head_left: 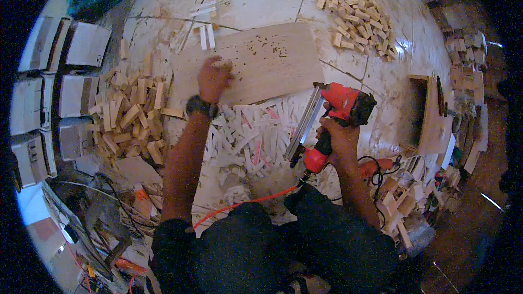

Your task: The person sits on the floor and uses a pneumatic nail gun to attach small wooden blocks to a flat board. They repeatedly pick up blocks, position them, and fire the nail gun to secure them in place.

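A red and black pneumatic nail gun [343,103] with a long silver magazine is gripped by its handle in my right hand [340,139]. An orange air hose [245,202] runs from the handle's base across my lap. Over the left part of a flat plywood board [278,68] hovers my left hand [215,79], its fingers bent and apart, with nothing visible in them. Just beyond those fingers, two narrow white strips [207,37] lie side by side at the board's far left edge. Small dark specks are scattered on the board.
Small wooden blocks [133,106] are heaped on the left, with another block pile [362,16] at the far right. Many white strips [256,136] lie between me and the board. Box-like pieces [81,95] stack at left; an open wooden box [427,111] stands right.
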The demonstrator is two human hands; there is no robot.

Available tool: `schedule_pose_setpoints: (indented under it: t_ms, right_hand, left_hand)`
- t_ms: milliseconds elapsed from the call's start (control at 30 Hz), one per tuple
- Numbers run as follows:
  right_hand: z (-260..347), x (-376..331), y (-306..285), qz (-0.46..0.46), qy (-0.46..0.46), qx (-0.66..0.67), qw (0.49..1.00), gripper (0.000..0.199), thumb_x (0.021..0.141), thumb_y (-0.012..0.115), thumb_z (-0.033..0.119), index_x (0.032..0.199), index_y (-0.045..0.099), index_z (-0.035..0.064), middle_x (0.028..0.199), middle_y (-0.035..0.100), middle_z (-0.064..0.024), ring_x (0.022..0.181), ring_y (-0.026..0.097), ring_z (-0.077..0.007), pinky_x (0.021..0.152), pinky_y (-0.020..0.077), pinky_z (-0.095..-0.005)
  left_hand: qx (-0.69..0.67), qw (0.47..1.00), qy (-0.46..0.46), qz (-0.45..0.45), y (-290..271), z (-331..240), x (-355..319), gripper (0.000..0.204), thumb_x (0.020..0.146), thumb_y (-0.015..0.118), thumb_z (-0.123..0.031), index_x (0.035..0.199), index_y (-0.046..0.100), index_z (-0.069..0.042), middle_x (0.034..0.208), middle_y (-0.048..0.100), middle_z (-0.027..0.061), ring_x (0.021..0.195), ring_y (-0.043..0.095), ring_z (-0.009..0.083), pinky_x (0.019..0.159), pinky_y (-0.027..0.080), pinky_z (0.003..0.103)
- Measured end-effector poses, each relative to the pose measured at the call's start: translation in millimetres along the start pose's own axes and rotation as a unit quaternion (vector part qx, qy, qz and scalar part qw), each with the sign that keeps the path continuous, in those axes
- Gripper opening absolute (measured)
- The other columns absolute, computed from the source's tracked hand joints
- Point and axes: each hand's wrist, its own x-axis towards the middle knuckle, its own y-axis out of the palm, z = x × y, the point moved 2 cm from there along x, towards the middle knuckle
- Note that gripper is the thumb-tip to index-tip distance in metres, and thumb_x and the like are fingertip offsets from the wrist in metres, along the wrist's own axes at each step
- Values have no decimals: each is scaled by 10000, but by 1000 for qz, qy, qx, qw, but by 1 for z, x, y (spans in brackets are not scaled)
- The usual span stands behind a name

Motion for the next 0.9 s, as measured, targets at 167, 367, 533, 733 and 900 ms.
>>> schedule_pose_setpoints:
  t_ms: [167, 367, 533, 733, 900]
  right_hand:
    - [0, 5, -9, -16, 51, -45, 998, 354, 714, 646, -5, 1059, 591, 51, 728, 578, -34, 522, 558, -146, 474, 489, -285]
    - [2, 2, -6, 21, 33, -2, 999, 317, 741, 657, 17, 1043, 567, 51, 689, 591, -56, 497, 571, -168, 453, 494, -296]
    - [6, 1, 0, 48, -8, -10, 999, 351, 740, 640, -6, 1084, 575, 16, 726, 592, -48, 525, 569, -134, 481, 496, -272]
    - [11, -6, 5, 35, -18, -7, 999, 351, 729, 635, -14, 1071, 566, 25, 796, 606, -58, 518, 565, -140, 475, 500, -278]
    - [8, -5, 1, 27, 44, -4, 999, 374, 721, 640, -20, 1086, 572, 30, 785, 607, -55, 513, 560, -149, 469, 497, -283]
  left_hand:
    - [179, 972, 147, 46, 36, -19, -109, 272, 767, 648, -221, 999, 611, -86, 1011, 612, 127, 957, 575, 317, 832, 478, 411]
    - [212, 934, 165, -236, -47, 30, -85, 274, 763, 626, -168, 1005, 582, -48, 1045, 580, 158, 1014, 535, 342, 850, 464, 440]
    - [463, 852, -13, -243, -125, 79, -55, 298, 767, 640, -156, 1038, 574, -51, 1109, 569, 179, 1022, 538, 364, 845, 452, 456]
    - [141, 985, -73, -74, -111, 52, -58, 403, 810, 660, -222, 1165, 532, -80, 1069, 611, 104, 926, 599, 225, 782, 485, 369]
    - [-473, 874, -72, 86, -40, 2, -72, 331, 909, 580, -219, 1183, 516, -44, 1006, 600, 19, 849, 577, 96, 733, 487, 256]
